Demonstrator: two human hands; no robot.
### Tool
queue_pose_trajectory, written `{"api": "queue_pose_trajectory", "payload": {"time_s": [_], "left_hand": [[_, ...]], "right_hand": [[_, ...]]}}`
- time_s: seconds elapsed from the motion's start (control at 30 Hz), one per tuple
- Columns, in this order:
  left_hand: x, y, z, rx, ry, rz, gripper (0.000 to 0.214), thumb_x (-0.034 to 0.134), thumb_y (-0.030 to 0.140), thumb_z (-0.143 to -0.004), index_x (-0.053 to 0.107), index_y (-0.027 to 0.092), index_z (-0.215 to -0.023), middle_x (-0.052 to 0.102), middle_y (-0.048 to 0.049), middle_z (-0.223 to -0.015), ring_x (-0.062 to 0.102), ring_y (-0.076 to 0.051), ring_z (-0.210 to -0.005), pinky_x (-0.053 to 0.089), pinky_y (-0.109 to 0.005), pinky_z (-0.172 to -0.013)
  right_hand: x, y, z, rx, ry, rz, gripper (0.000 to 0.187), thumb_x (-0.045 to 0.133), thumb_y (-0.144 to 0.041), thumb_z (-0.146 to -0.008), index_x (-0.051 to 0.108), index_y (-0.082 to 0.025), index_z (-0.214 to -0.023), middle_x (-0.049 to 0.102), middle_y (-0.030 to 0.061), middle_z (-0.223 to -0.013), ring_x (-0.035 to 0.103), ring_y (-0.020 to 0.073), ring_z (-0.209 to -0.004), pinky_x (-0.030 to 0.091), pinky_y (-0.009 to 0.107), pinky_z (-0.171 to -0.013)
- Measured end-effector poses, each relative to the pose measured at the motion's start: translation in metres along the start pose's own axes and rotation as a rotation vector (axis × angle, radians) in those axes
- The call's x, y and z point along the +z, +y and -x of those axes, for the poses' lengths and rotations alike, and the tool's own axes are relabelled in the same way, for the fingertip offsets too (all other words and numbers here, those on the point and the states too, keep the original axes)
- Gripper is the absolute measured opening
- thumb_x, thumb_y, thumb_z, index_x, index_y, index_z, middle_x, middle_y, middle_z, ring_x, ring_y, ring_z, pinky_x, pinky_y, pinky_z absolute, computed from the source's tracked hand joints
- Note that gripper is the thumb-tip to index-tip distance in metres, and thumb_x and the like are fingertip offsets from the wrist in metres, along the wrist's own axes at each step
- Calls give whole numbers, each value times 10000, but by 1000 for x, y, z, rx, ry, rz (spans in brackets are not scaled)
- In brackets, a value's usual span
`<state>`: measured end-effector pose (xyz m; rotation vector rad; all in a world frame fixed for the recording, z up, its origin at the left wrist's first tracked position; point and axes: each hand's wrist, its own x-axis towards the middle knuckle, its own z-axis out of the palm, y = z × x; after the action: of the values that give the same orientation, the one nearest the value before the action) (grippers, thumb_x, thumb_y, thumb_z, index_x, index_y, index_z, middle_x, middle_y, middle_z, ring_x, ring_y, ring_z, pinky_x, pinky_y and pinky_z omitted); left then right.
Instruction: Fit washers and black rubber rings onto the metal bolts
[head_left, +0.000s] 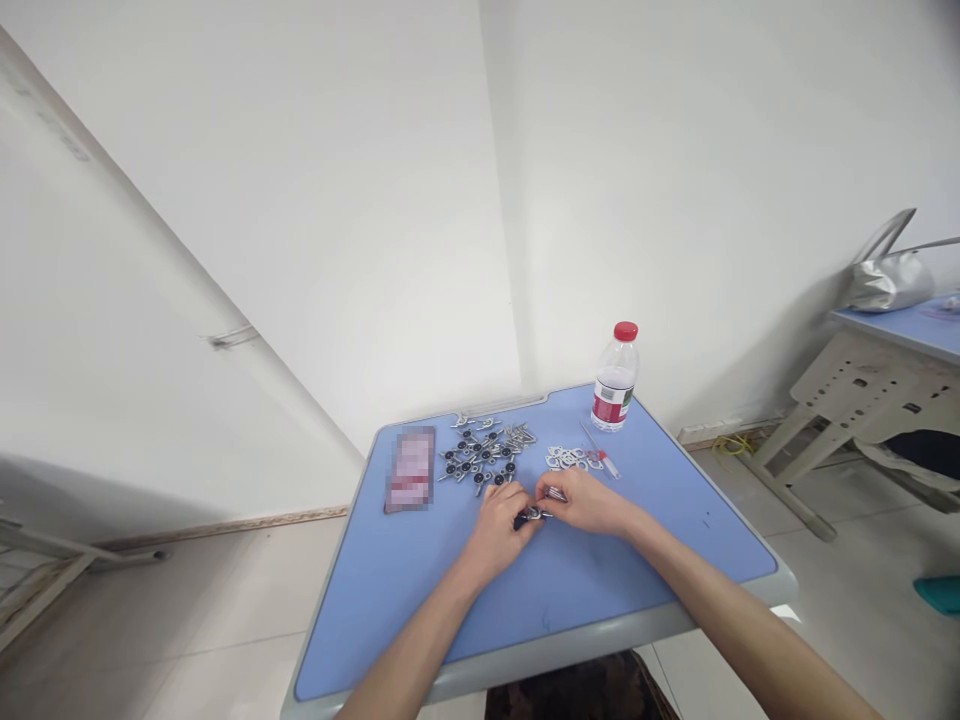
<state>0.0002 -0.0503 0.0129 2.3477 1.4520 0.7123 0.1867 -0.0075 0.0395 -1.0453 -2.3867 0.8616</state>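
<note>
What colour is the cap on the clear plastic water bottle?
Red: the round plastic cap shows clearly in the head view.

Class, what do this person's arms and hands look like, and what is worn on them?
The left hand and right hand are bare, without gloves. The left forearm and right forearm are bare too, with no sleeves in view. No watch or bracelet shows on either arm.

The left hand (496, 527) and right hand (585, 500) hide most of the small black-and-metal part (529, 515) between them. The rectangular card (409, 468) is pixelated past reading. The loose metal pieces (480, 455) are too small to identify. The far desk (892, 325) and a teal object (941, 595) run off the right edge.
</note>
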Motion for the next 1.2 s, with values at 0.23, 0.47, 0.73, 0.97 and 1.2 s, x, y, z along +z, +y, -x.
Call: {"api": "queue_pose_trajectory", "payload": {"time_s": [0.23, 0.47, 0.73, 0.97, 1.2], "left_hand": [[0, 0, 1, 11, -1, 8, 27, 621, 176, -832, 624, 203, -835, 595, -2, -814, 564, -185, -821, 366, -333, -776], [-1, 0, 1, 4, -3, 6, 46, 603, 191, -847, 617, 207, -888, 611, -17, -842, 567, -194, -833, 369, -347, -783], [-2, 2, 1, -59, 3, 68, 64, 649, 214, -825, 590, 207, -847, 620, 3, -818, 566, -185, -791, 378, -341, -777], [-5, 7, 2, -84, 0, 101, 70, 646, 193, -806, 595, 208, -853, 618, 9, -820, 574, -182, -796, 391, -339, -795], [-6, 8, 1, -126, 4, 139, 24, 588, 188, -818, 587, 212, -810, 637, 5, -794, 586, -179, -765, 398, -356, -818]], "right_hand": [[2, -3, 1, 36, 18, 101, 139, 563, -154, -825, 690, -212, -829, 647, -4, -681, 540, 138, -625, 317, 225, -587], [4, -1, 0, 34, 16, 108, 134, 577, -160, -826, 701, -210, -832, 658, 3, -676, 564, 146, -631, 336, 225, -593], [3, -3, 0, 47, 8, 109, 134, 572, -150, -826, 687, -217, -818, 659, -1, -692, 564, 151, -643, 318, 226, -581], [4, -3, 1, 55, -7, 134, 137, 551, -146, -839, 668, -217, -839, 660, 0, -706, 560, 150, -653, 305, 232, -593], [5, -2, 3, 48, -5, 96, 130, 546, -146, -839, 657, -214, -837, 617, -15, -665, 518, 132, -602, 297, 225, -558]]}}
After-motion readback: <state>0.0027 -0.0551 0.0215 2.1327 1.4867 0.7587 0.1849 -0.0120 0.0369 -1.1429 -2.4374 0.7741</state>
